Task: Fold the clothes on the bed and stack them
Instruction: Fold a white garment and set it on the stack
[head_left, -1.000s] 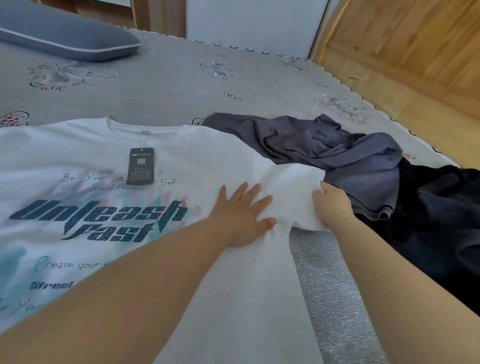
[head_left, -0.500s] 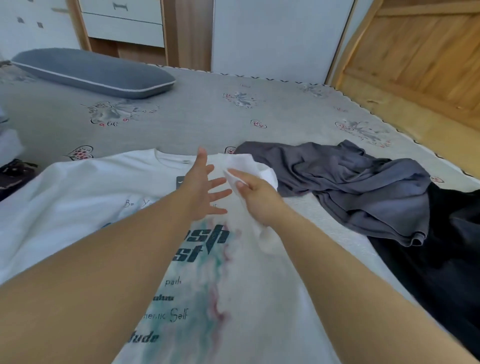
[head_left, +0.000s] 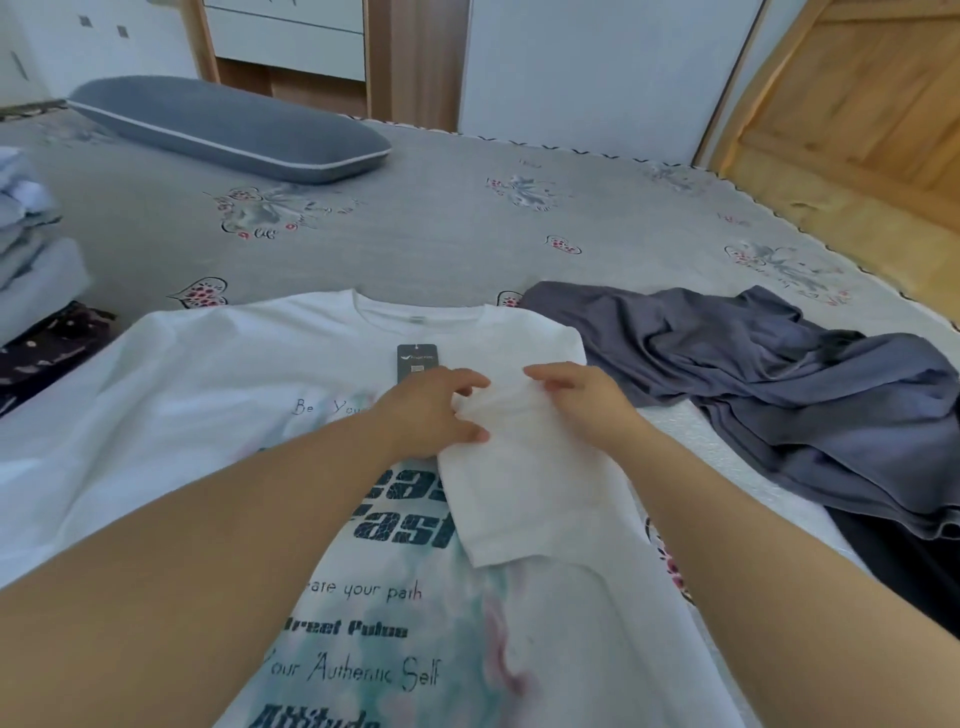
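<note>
Both forearms reach forward; left hand (head_left: 434, 410) lies flat, fingers extended; right hand (head_left: 582, 397) curls, fingertips pinching.

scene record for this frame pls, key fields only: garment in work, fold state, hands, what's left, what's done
garment: white T-shirt, front up, black tag at collar
fold: right sleeve laid inward over chest
left hand: touches the sleeve edge
right hand: rests on the sleeve
unfolded: grey garment, black garment, beside the shirt
done: folded stack, far left
</note>
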